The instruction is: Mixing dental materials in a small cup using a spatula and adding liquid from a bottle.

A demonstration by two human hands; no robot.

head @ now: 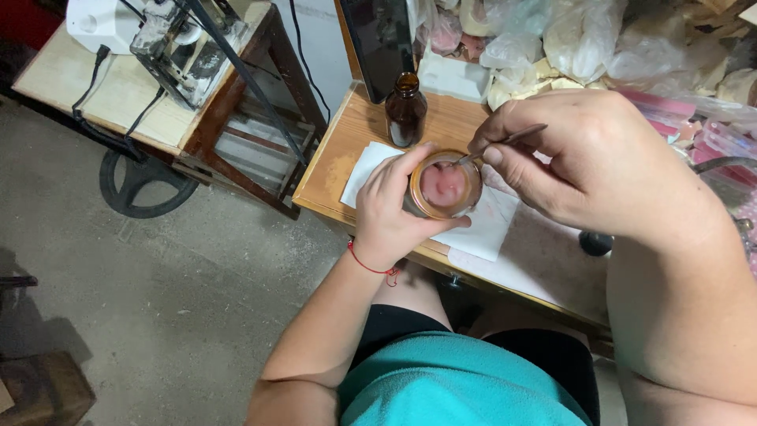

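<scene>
A small workshop — bare concrete floor (158, 284) left of the wooden table (355, 134), a machine (177, 43) on a bench beyond, stuffed plastic bags (583, 35) heaped behind it.

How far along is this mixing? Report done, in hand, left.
Done: pink paste already sits in the small jar, and the brown bottle stands aside on the table, over a white paper sheet. In hand: left hand grips the jar; right hand holds a thin metal spatula dipped in. Left: probably more stirring; evenness can't be judged.
</scene>
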